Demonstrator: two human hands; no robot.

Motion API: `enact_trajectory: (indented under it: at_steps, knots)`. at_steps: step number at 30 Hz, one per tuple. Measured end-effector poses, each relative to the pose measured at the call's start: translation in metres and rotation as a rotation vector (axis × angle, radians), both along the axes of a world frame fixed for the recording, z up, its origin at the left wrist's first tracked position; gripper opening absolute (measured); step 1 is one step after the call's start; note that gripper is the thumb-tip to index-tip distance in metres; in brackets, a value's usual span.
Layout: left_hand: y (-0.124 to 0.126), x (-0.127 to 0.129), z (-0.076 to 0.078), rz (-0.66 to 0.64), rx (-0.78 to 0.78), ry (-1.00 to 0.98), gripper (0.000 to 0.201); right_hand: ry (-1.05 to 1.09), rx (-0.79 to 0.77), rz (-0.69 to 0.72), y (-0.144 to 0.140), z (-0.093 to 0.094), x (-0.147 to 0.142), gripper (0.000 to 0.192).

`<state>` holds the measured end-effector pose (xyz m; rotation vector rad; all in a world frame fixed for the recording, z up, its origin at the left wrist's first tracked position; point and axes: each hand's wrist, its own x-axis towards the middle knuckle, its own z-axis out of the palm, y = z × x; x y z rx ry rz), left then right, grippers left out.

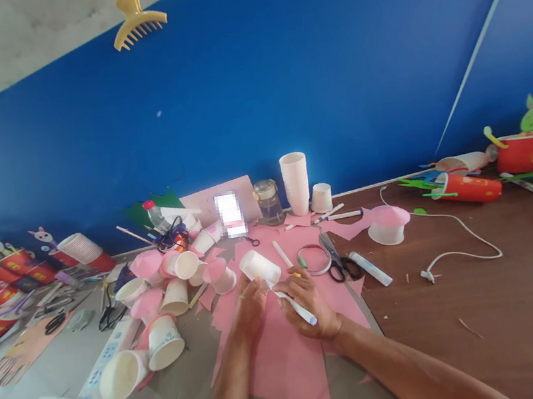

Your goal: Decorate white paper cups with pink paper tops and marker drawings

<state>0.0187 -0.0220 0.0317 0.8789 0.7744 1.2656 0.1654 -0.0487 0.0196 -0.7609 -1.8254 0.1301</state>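
Note:
My left hand (252,308) grips a white paper cup (260,268), which lies tilted on its side above pink paper. A white marker pen (298,308) with a bluish end sits in my right hand (308,304), its tip reaching toward the cup's lower edge. Whether the tip touches the cup I cannot tell. Beneath both hands spreads a cut sheet of pink paper (286,371) with jagged edges. Just beyond my right hand are another marker (282,254), a roll of tape (314,259) and black-handled scissors (343,267).
White and pink paper cups (165,342) crowd the left, beside a power strip (99,374). At the back stand a lit phone (231,214), a glass jar (268,202) and a cup stack (296,184). To the right lie a glue stick (370,268), a white cable (462,222) and red cups (471,186).

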Motion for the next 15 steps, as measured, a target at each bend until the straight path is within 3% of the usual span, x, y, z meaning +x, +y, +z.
enact_trajectory:
  at_steps: [15]
  knots:
    - [0.013,-0.007,-0.011,0.063,-0.017,-0.167,0.027,0.081,0.015,-0.098,0.005,-0.001,0.005,0.021]
